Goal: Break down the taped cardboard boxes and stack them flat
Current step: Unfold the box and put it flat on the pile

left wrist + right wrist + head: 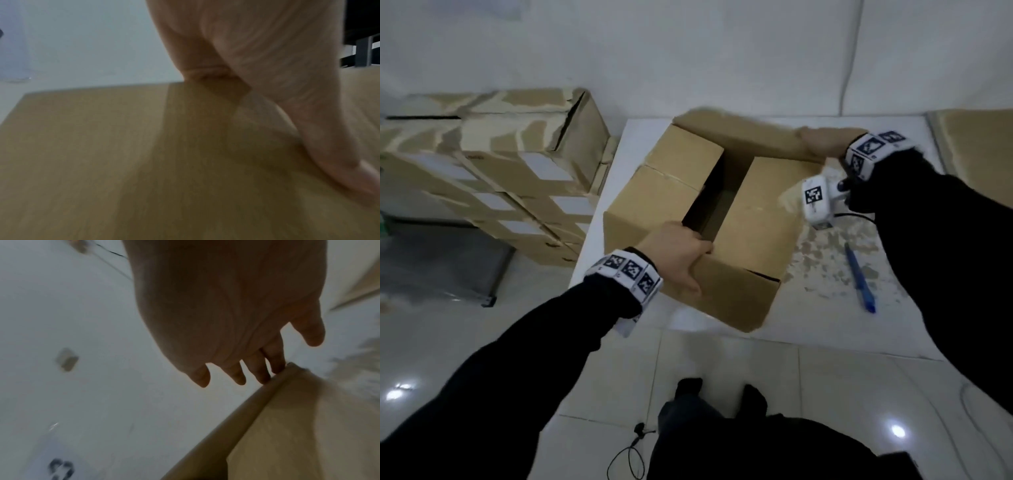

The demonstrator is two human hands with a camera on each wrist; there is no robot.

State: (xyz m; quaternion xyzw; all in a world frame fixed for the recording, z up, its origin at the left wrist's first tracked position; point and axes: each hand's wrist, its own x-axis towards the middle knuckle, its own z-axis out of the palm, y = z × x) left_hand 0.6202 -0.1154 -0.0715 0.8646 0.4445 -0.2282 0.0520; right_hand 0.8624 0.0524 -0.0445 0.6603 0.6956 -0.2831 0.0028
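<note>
A brown cardboard box (750,222) stands on a white table (825,318), its top flaps partly apart with a dark gap between them. My left hand (681,253) grips the box's near left corner, with the fingers over the top edge and the thumb down the side. In the left wrist view the thumb of that left hand (267,65) lies flat on the box's cardboard (123,162). My right hand (822,142) rests on the raised far flap (750,137), which is blurred. In the right wrist view the right hand (236,321) has straight fingers, and its fingertips (263,378) touch the flap's edge (287,418).
A blue pen-like tool (859,277) lies on the table right of the box, on a patchy worn area. A stack of flattened boxes (493,171) lies on the left. More cardboard (979,147) lies at the far right. A cable (633,452) and my feet are on the tiled floor.
</note>
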